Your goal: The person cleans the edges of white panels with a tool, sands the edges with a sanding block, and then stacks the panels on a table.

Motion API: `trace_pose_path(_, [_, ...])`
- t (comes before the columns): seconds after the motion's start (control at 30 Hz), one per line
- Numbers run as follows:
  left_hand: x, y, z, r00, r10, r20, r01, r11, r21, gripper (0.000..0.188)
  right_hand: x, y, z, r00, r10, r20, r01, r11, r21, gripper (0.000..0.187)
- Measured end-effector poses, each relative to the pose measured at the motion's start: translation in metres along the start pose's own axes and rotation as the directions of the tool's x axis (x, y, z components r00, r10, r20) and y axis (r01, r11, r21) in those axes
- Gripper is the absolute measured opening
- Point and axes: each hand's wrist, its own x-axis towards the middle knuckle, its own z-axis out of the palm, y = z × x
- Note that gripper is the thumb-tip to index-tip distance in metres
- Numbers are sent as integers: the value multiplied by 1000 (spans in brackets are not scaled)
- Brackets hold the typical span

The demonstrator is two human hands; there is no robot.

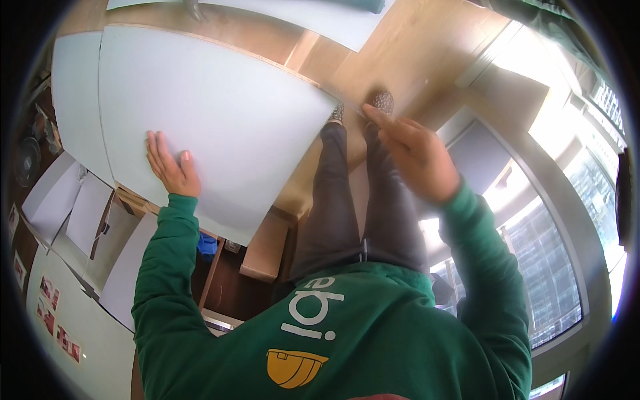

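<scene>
My left hand [172,165] lies flat on a large white board [220,113], fingers stretched out and the thumb apart, holding nothing. Off the board's right corner, my right hand [417,150] is raised in front of my lower leg, its forefinger reaching toward that corner. Its fingers are closed together and slightly blurred. A thin, blurred strip [343,100] runs between the fingertips and the board's edge; what it is, I cannot make out.
Below the board is an open wooden compartment with a brown box [265,248] and something blue [207,247]. Another white panel [320,20] lies beyond, on the wooden floor [427,40]. My feet stand beside the board's corner; windows [543,273] are on the right.
</scene>
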Motion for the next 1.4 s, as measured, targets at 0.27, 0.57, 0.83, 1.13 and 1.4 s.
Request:
trace_pose_path(0.27, [1, 1, -1, 1000, 1, -3, -1, 1000, 12, 64, 20, 6, 6, 999, -42, -1, 42, 998, -37, 42])
trace_pose_path(0.57, [3, 2, 2, 1000, -4, -5, 4, 1000, -10, 65, 32, 22, 14, 1000, 9, 18, -9, 1000, 13, 40])
trace_pose_path(0.83, [1, 0, -1, 1000, -30, -6, 30, 1000, -8, 67, -11, 73, 8, 939, 333, -88, -298, 913, 280, 32])
trace_pose_path(1.13, [-9, -7, -1, 999, -38, -11, 38, 999, 8, 65, -26, 26, 58, 895, 412, -169, -290, 828, 481, 30])
trace_pose_path(1.4, [-19, -14, 7, 998, -44, -51, 41, 998, -52, 66, -46, 13, 117, 804, 586, -102, -278, 522, 806, 30])
